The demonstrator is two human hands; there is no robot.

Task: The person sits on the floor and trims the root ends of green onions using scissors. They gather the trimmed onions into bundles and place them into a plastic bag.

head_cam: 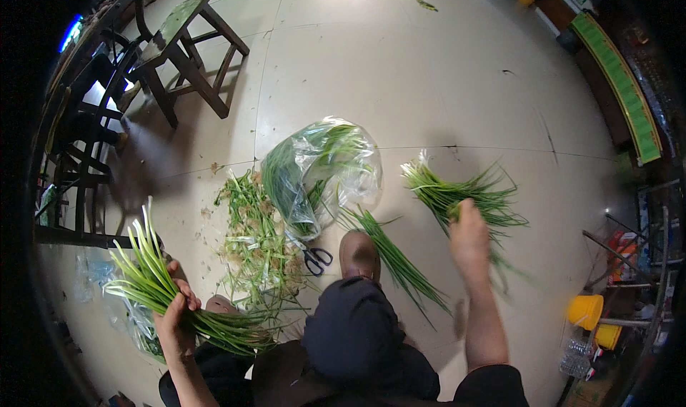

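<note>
My left hand (177, 316) grips a thick bunch of thin spring onions (144, 278), white ends up and leaves trailing to the right. Motion blurs my right hand (469, 241), closed around a few green stalks (454, 212) above a pile of spring onions (450, 187) on the floor. A small loose bundle of stalks (402, 262) lies beside my shoe (359, 251). In front of me, a clear plastic bag (327, 171) holds more spring onions. Dark-handled scissors (316, 259) rest between it and a heap of trimmed roots and peelings (257, 246).
A wooden stool (182, 42) stands at the upper left, near a dark rack (80, 155). Another plastic bag with greens (142, 326) lies by my left arm. Yellow containers (585, 311), plastic bottles (576, 356) and metal bars (662, 278) line the right side.
</note>
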